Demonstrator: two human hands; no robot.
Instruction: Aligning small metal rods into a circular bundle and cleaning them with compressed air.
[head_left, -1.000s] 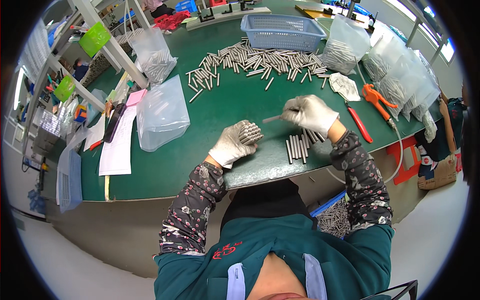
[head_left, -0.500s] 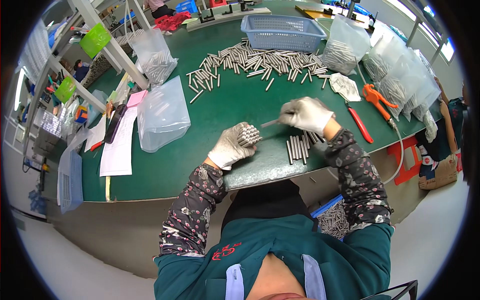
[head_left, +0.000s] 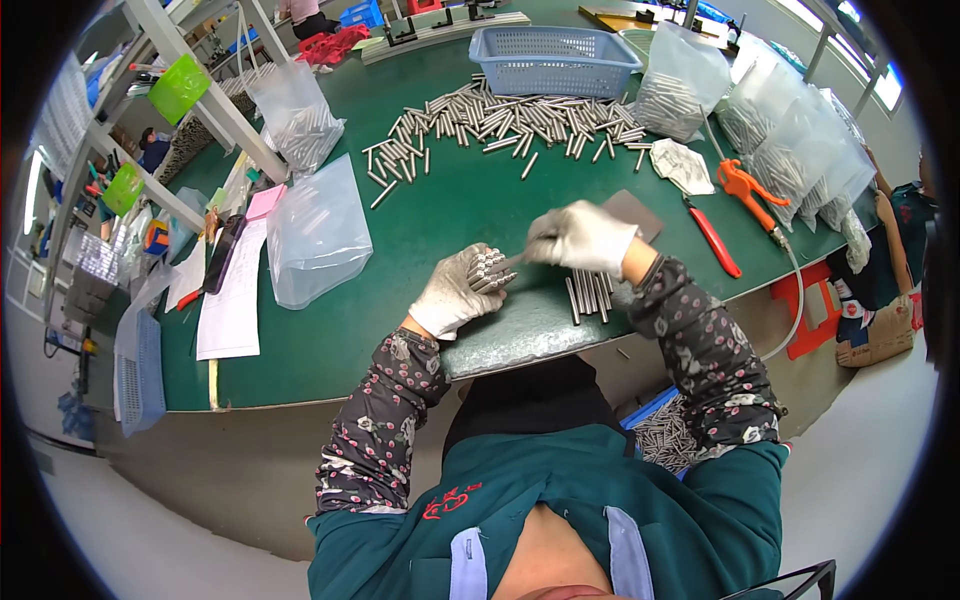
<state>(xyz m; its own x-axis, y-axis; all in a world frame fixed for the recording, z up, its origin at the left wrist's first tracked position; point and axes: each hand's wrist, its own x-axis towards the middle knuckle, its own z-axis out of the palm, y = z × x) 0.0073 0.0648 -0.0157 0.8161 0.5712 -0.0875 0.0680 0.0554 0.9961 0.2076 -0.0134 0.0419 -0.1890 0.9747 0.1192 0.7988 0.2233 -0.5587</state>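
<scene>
My gloved left hand (head_left: 452, 295) is closed round a bundle of steel pins (head_left: 489, 270), their ends facing up and to the right. Just right of it, my gloved right hand (head_left: 583, 238) pinches a slim steel pin, slightly blurred, whose tip reaches the bundle's edge. Below the right hand, a short row of loose pins (head_left: 588, 298) lies side by side near the table's front edge, partly covered by that hand. A grey flat plate (head_left: 634, 214) shows behind the right wrist.
Across the green table (head_left: 420, 220) lies a heap of pins (head_left: 510, 120) before a blue basket (head_left: 555, 65). Pin-filled bags (head_left: 682, 95) stand right, near red-handled pliers (head_left: 715, 240) and an orange air gun (head_left: 750, 190). A plastic bag (head_left: 318, 235) and papers (head_left: 232, 300) lie left.
My right hand has moved left and slightly down, bringing its pin up to the bundle. The grey plate has come into sight behind it. My left hand keeps its hold.
</scene>
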